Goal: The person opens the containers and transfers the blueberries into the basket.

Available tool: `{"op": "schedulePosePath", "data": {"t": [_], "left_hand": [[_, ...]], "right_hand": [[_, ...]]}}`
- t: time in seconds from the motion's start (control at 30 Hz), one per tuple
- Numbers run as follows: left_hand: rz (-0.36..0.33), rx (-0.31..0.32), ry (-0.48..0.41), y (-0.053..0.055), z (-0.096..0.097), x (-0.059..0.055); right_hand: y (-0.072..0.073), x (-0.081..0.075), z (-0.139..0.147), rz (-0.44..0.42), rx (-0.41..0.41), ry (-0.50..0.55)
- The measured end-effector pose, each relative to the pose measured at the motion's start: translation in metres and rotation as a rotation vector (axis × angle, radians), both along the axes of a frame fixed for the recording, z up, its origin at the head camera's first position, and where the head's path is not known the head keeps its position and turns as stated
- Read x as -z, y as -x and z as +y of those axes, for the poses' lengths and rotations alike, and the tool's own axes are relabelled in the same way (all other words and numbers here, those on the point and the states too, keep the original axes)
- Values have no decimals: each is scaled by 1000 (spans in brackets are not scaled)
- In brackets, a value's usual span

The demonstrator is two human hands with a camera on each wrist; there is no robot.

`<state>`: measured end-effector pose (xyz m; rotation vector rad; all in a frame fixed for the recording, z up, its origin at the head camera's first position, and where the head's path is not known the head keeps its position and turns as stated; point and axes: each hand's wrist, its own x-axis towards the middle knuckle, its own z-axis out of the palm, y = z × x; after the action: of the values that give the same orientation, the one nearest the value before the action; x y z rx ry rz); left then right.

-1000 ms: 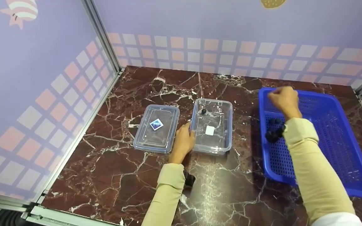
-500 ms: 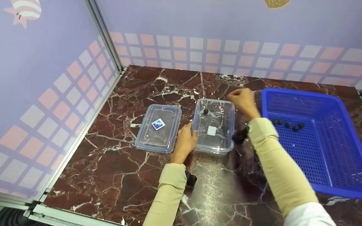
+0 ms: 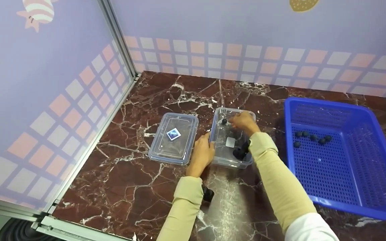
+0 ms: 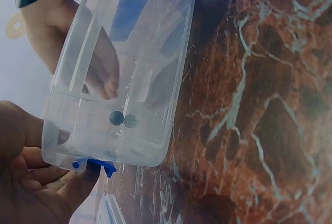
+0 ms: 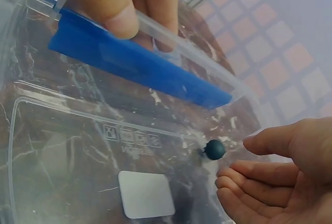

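A clear plastic box (image 3: 230, 160) stands on the marbled table with one small dark round ball (image 3: 224, 121) in it. My left hand (image 3: 202, 151) grips the box's left wall at the rim, thumb inside and fingers outside, beside a blue latch strip (image 5: 140, 73). My right hand (image 3: 244, 122) reaches down into the box from the right. In the right wrist view its thumb and loosely bent fingers (image 5: 259, 182) stand apart just beside the ball, with nothing between them. The left wrist view shows the right hand through the clear wall, close over the ball.
A clear lid (image 3: 179, 152) with a blue diamond sticker (image 3: 173, 134) lies left of the box. On the right stands a blue perforated basket (image 3: 360, 209) with several similar dark balls (image 3: 313, 137) on its floor. Patterned panels (image 3: 246, 20) enclose the table at the back and left.
My right hand has moved left from over the blue basket and down into the clear box. My left hand has kept its grip on the box's rim. The head view has shifted slightly.
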<state>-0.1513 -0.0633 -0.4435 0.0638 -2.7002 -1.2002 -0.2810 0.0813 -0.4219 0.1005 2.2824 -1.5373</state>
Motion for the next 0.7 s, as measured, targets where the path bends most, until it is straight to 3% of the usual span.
{"op": "schedulePosePath", "data": {"t": [0.17,0.43,0.7], "left_hand": [[2,1,11,0,0,1],[8,-9,4,0,-2,0],[2,1,15,2,0,4]], "right_hand": [[0,6,-2,-103,29,139],[1,12,-10,-128,70,158],[2,18,-12,-178,65,285]]}}
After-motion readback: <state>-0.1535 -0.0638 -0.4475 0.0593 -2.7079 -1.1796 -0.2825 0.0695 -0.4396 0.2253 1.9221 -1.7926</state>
